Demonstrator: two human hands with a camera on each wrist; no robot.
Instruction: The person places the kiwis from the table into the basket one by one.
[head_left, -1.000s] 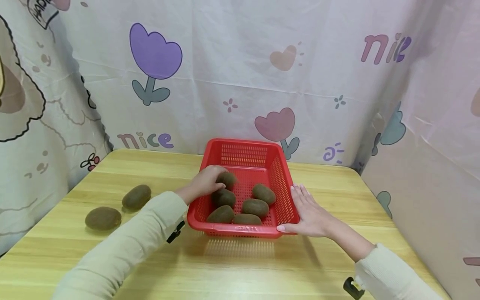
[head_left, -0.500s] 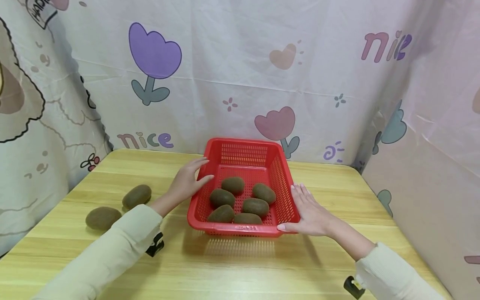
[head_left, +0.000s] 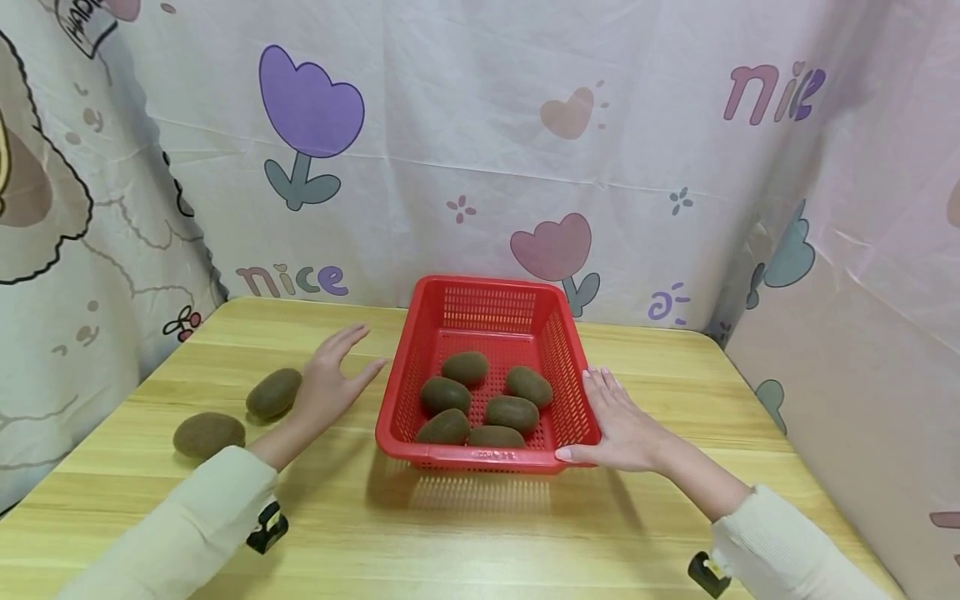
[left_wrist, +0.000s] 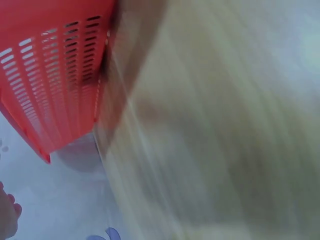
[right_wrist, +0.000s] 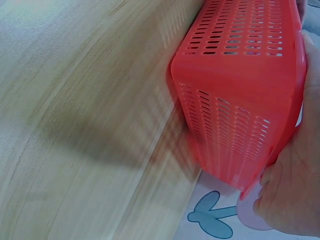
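Left hand (head_left: pixel 322 392), thumb and fingers apart, nothing held, is drawn back from the basket (head_left: pixel 450 455) to nine o'clock, beside two loose kiwis (head_left: pixel 209 435) left outside, six kiwis (head_left: pixel 512 414) now contained, rim touched near four o'clock by straight-fingered right hand (head_left: pixel 622 432).

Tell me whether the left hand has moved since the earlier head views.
Yes, leftward: the left hand has gone from inside the red basket, which has stayed put, to left of it.
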